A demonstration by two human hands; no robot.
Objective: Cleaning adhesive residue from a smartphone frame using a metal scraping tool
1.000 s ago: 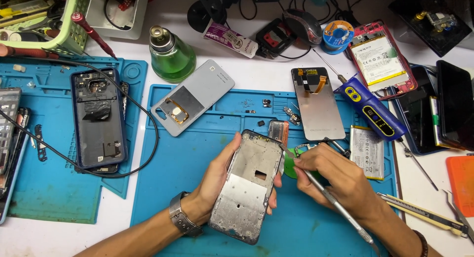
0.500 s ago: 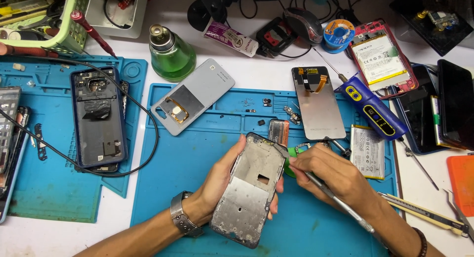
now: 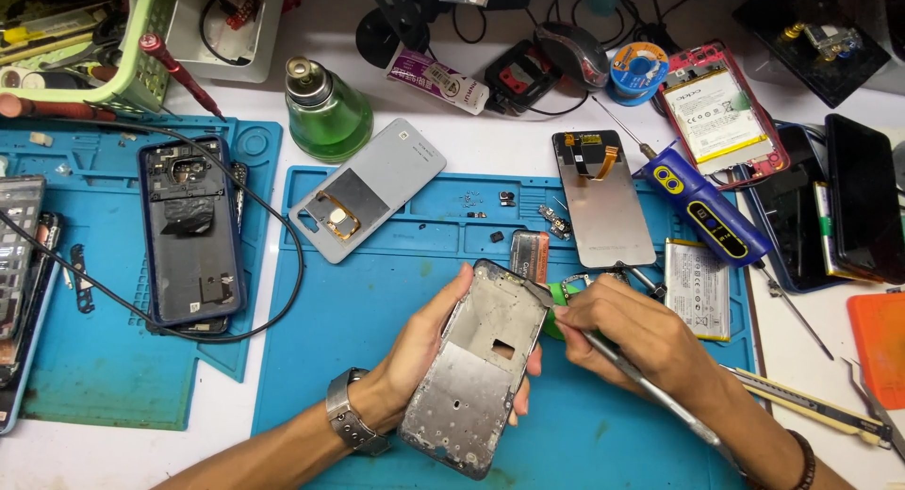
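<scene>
Our left hand (image 3: 429,344) wraps its grip around a bare metal phone frame (image 3: 476,367), tilted above the blue work mat (image 3: 377,302) on the tabletop. Our right hand (image 3: 627,334) pinches a thin metal tool (image 3: 660,396), its tip at the frame's top right edge beside a bit of green.

The phone looks mostly taken apart: the grey back cover (image 3: 372,188), the flat screen panel (image 3: 603,198) and a silver battery (image 3: 698,287) lie apart on the mat. The frame looks nearly stripped, dull grey, flat and hard, with small holes and one square cut-out. Tiny dark parts sit near the mat's top.
</scene>
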